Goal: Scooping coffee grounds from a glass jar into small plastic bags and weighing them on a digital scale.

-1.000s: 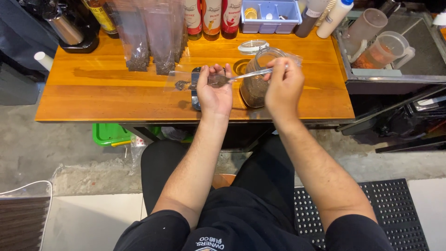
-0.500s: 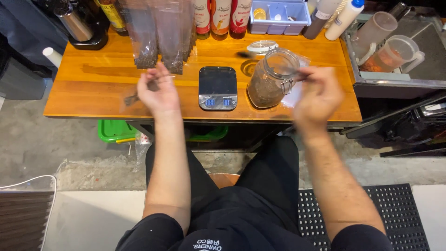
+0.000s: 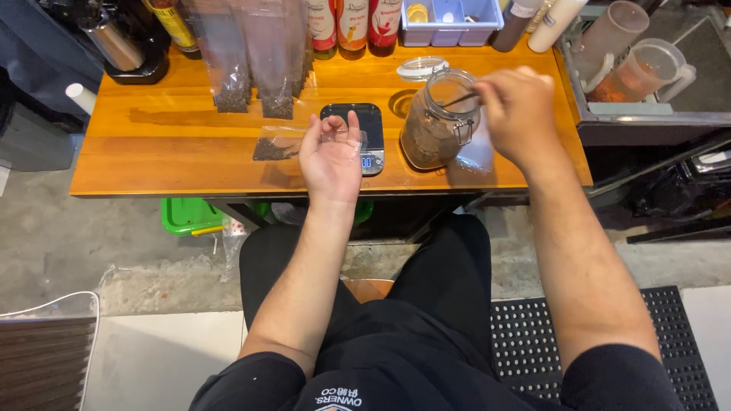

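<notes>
My left hand [image 3: 331,156] hovers palm up with fingers apart over the near edge of a small black scale [image 3: 368,120], holding nothing I can make out. Just left of it a clear flat bag [image 3: 276,144] with dark grains at one end lies on the wooden table [image 3: 175,156]. My right hand [image 3: 519,106] is closed on a thin metal spoon [image 3: 459,99] whose end dips into the open mouth of a glass clip-top jar [image 3: 435,125], which is about half full of dark brown grains.
The jar's glass lid [image 3: 422,68] lies behind it. Several filled clear bags [image 3: 255,61] stand at the back, beside sauce bottles [image 3: 352,27], a blue tray [image 3: 451,19] and a dark pot [image 3: 126,46]. Plastic pitchers [image 3: 643,68] sit in a steel basin at right.
My left hand carried the filled bag from the scale to the left, laid it on the table and came back empty. My right hand moved the spoon into the jar.
</notes>
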